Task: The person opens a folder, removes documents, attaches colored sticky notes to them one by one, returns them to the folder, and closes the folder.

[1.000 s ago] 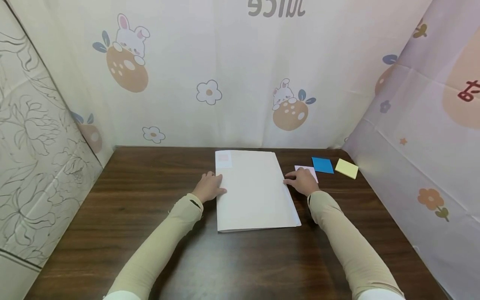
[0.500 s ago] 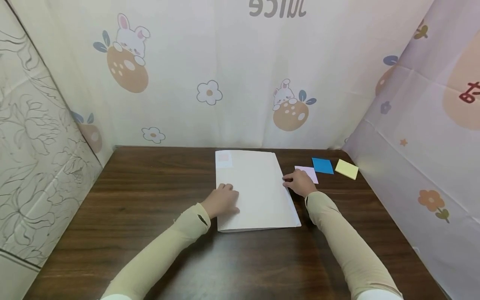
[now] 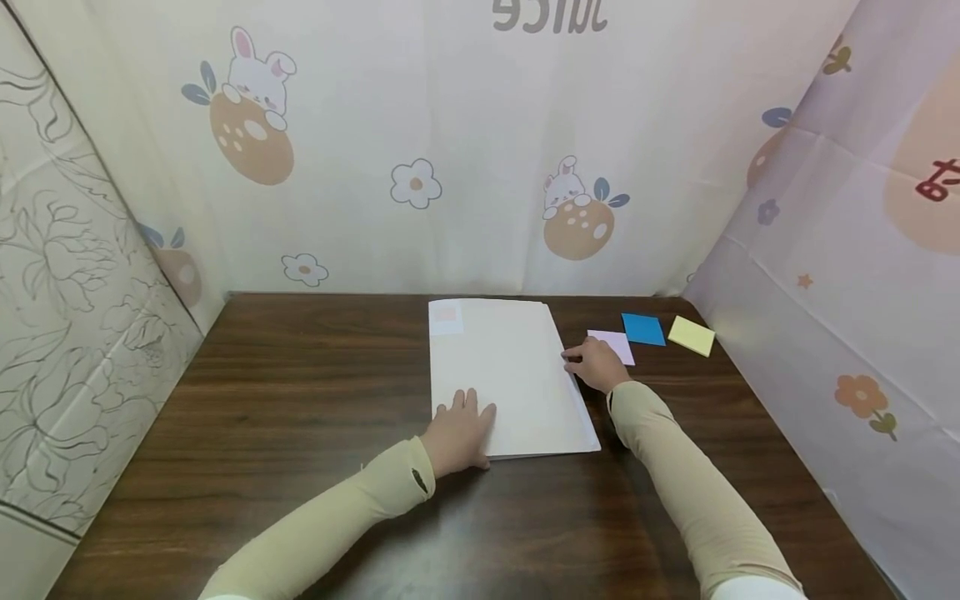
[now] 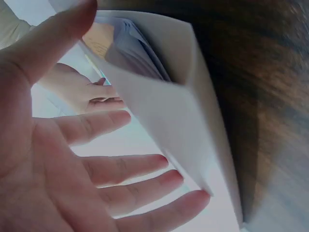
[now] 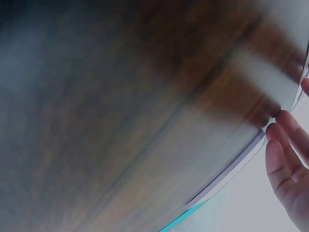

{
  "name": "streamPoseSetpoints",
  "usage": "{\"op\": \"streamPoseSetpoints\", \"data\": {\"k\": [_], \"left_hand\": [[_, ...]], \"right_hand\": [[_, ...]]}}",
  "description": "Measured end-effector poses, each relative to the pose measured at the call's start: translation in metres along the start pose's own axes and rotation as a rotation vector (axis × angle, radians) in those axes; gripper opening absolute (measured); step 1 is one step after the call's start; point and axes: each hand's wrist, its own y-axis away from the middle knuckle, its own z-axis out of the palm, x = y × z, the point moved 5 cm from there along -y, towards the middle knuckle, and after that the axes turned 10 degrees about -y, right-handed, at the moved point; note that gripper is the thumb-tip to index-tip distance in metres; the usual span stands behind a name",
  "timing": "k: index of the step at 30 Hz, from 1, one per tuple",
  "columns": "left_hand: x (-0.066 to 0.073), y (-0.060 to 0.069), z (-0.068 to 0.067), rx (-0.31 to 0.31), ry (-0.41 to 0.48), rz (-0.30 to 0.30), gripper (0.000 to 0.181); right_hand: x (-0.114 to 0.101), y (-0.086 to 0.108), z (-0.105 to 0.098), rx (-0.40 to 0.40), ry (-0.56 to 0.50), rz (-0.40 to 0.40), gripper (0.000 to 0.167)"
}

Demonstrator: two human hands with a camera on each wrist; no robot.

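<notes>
A cream file folder (image 3: 502,375) lies lengthwise on the dark wooden table, with a small label at its top left corner. In the left wrist view the folder (image 4: 159,111) gapes at its near end, and sheets of paper (image 4: 137,53) show inside. My left hand (image 3: 459,433), fingers spread, lies over the folder's lower left corner. My right hand (image 3: 597,365) touches the folder's right edge with its fingertips. In the right wrist view the fingers (image 5: 282,159) extend along that edge, thumb apart from them. Partly under the right hand is a lilac sticky note pad (image 3: 619,344).
A blue sticky note pad (image 3: 643,329) and a yellow one (image 3: 692,336) lie at the table's back right. Patterned curtains (image 3: 480,217) stand behind the table (image 3: 300,375) and along its right side. A panel with line-drawn flowers (image 3: 60,275) stands on the left.
My left hand has slid from the folder's left edge down to its lower left corner, and its fingers have spread. The right hand has hardly moved. The folder stays in place.
</notes>
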Motion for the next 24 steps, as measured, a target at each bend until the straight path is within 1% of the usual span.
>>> {"op": "streamPoseSetpoints", "data": {"k": [3,5,8,11,15,19,22,24], "left_hand": [[0.002,0.003,-0.002,0.028,-0.022,-0.008,0.068],[0.004,0.006,-0.005,0.058,-0.043,-0.005,0.063],[0.007,0.012,-0.012,0.127,-0.088,-0.002,0.055],[0.008,0.017,-0.017,0.2,-0.092,-0.013,0.047],[0.006,0.024,-0.019,0.254,-0.05,-0.049,0.046],[0.003,0.03,-0.02,0.286,-0.014,-0.081,0.057],[-0.001,0.035,-0.022,0.298,0.084,-0.115,0.066],[-0.004,0.037,-0.022,0.293,0.163,-0.143,0.069]], "right_hand": [[0.002,-0.001,0.001,0.003,0.006,-0.005,0.033],[0.003,-0.001,0.001,0.01,0.015,-0.014,0.033],[0.003,-0.002,0.001,0.02,0.031,-0.027,0.033],[0.003,-0.003,0.0,0.024,0.01,-0.028,0.034],[0.003,-0.002,0.0,0.018,-0.06,-0.019,0.034],[0.002,-0.001,-0.001,0.015,-0.069,-0.028,0.034],[0.0,0.0,-0.001,0.023,-0.055,-0.026,0.035],[-0.001,0.001,-0.001,0.022,-0.04,-0.023,0.035]]}}
